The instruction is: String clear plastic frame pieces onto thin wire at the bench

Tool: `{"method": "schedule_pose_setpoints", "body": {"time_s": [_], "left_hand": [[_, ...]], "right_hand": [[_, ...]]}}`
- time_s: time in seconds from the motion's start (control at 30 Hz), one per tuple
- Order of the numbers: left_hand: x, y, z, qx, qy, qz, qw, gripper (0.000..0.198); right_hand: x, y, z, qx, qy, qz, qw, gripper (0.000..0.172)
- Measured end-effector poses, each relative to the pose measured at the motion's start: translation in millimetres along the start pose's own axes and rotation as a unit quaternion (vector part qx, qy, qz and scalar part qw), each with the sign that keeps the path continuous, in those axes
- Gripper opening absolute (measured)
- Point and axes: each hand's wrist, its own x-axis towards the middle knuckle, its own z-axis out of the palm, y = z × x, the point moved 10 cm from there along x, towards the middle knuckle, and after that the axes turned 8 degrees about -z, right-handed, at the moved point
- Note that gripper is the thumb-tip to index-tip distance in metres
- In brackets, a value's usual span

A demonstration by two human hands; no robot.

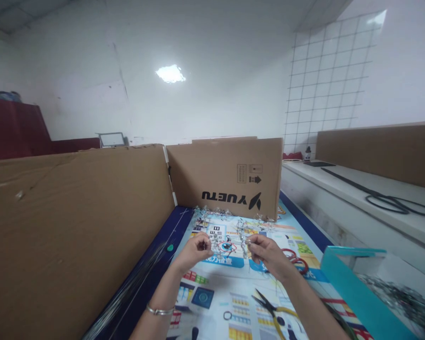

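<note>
OK, we're mid-table, both hands up; step in hand looks like fingertip work on clear beads (243, 238), which lie btwn our hands, w/ more toward the far edge. L hand (194, 249): thumb & fingers curled nearly together, can't tell what's in them. R hand (268, 255): thumb & forefinger pinched on a tiny clear bit (248, 242). Next move prob. calls for a light pinch, steady wrists. Surface: bright printed cover (219, 295), pliers (269, 307) by R forearm, red scissors (306, 267) beside R hand, blue box (350, 289) far right. Room: cardboard (219, 170) screens, white counter (343, 175) w/ black scissors (375, 194), pale wall (216, 94).
</note>
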Motion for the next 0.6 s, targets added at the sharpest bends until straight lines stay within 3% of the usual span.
{"method": "schedule_pose_setpoints", "body": {"time_s": [0.27, 0.6], "left_hand": [[1.3, -7.0, -10.4, 0.036, -0.013, 0.015, 0.999, 0.014], [2.5, -15.9, 14.6, 0.056, -0.024, 0.009, 0.998, 0.012]], "right_hand": [[0.6, 16.9, 5.1, -0.013, -0.022, 0.018, 1.0, 0.024], [-0.6, 8.5, 18.9, -0.017, -0.023, 0.008, 1.0, 0.028]]}}
